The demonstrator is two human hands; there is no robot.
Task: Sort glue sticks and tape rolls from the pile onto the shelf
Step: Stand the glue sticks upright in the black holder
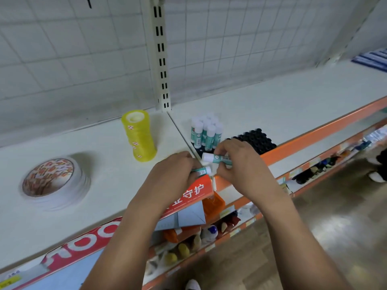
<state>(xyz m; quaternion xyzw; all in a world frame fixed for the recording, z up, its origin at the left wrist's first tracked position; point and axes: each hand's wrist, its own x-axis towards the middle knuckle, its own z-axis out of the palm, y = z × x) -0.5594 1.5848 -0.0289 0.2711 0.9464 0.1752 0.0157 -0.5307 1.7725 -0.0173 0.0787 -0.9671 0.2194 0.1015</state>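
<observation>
My left hand [176, 172] grips a teal-and-white glue stick [202, 171] lying sideways at the shelf's front edge. My right hand [236, 162] holds another glue stick [213, 157] with its white cap pointing left; more white caps show between the two hands. Behind them several glue sticks [206, 130] stand upright in a cluster on the white shelf [272, 105]. A yellow stack of tape rolls [139, 136] stands to the left. Further left lies a stack of wide white tape rolls [53, 183] with a floral core.
A block of black-capped items [256, 141] sits right of the standing glue sticks. The orange shelf edge [314, 132] runs along the front. A slotted upright post [161, 59] and wire-grid back panel stand behind. Lower shelves [209, 233] hold mixed goods.
</observation>
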